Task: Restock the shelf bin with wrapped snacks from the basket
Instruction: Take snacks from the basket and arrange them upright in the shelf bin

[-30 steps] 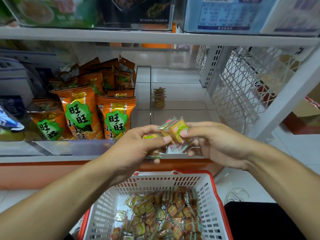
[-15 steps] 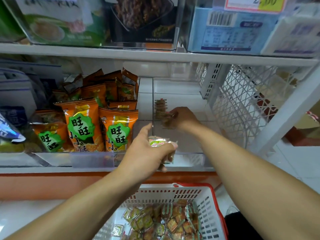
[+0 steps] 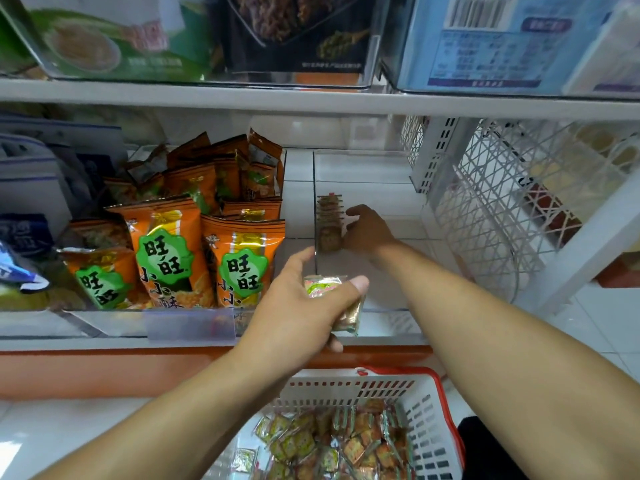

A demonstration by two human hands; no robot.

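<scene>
Right hand (image 3: 367, 230) deeper; "旺旺" bags (image 3: 166, 254)

Two hands (image 3: 298, 306) (image 3: 367, 230), one basket (image 3: 426, 403), one clear shelf bin (image 3: 391, 310), three front-row orange snack bags (image 3: 166, 251), wrapped snacks too many to count.

— Where's the right hand (image 3: 367, 230)?
— Arm stretched deep into the bin (image 3: 381, 308), fingers against the row of snacks (image 3: 329, 223) at its left wall.
— And the left hand (image 3: 304, 303)?
— At the bin's front edge, fingers and thumb curled round a few wrapped packets (image 3: 334, 297).
</scene>
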